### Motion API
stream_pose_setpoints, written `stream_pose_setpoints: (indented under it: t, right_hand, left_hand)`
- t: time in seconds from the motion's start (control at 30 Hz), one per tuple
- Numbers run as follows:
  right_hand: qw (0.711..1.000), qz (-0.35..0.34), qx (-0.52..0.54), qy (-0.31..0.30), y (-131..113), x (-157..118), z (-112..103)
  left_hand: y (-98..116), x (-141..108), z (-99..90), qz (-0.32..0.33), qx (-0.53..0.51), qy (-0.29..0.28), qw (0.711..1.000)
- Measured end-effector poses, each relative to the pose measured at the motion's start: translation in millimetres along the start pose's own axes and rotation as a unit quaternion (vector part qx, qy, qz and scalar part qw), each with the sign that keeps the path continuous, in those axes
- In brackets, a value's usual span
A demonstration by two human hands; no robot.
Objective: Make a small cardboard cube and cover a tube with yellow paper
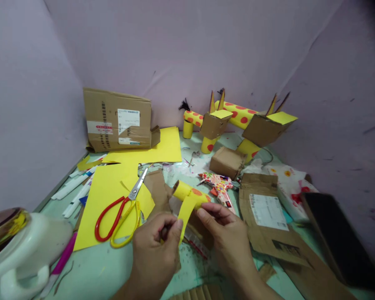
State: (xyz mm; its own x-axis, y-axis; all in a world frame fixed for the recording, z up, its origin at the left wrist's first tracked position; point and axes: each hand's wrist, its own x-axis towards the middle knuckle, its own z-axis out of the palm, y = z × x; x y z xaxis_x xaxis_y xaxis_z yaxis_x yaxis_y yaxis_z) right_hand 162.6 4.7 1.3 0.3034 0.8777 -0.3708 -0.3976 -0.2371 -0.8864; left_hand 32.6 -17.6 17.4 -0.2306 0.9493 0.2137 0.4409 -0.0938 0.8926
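the left hand (158, 248) pinches a yellow paper strip (186, 212), fingers curled tight. the right hand (229, 235) holds the end of a spotty yellow tube (182, 190), thumb and fingertips close together. the tube is between the scissors (133, 194) and the glue gun (218, 185).

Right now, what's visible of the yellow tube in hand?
The yellow tube looks like rolled paper with orange dots. It slants, its open end toward the picture's upper left. A yellow strip lies against it, lower end in the left hand; the right hand holds the tube's other end, partly hiding it.
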Motion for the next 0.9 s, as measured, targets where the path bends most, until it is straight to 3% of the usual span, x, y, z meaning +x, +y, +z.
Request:
stream_pose_setpoints:
  t: [0.2,0.43,0.67,0.9]
  right_hand:
    - [0.999,-0.027,0.023,0.014,-2.6,3.9,-3.5]
    - [0.999,-0.016,0.033,0.003,-4.8,1.3,-2.2]
    - [0.998,-0.025,0.056,0.007,-5.6,-3.1,1.4]
    - [0.997,-0.021,0.068,-0.017,-6.1,-6.2,0.8]
  left_hand:
    - [10.4,3.1,-2.2,-0.111,-0.056,0.016,0.992]
    - [10.9,7.2,-5.4,-0.139,-0.077,-0.002,0.987]
    - [6.0,9.4,-3.3,-0.225,-0.160,0.003,0.961]
    - [2.7,10.0,-2.4,-0.244,-0.172,0.003,0.955]
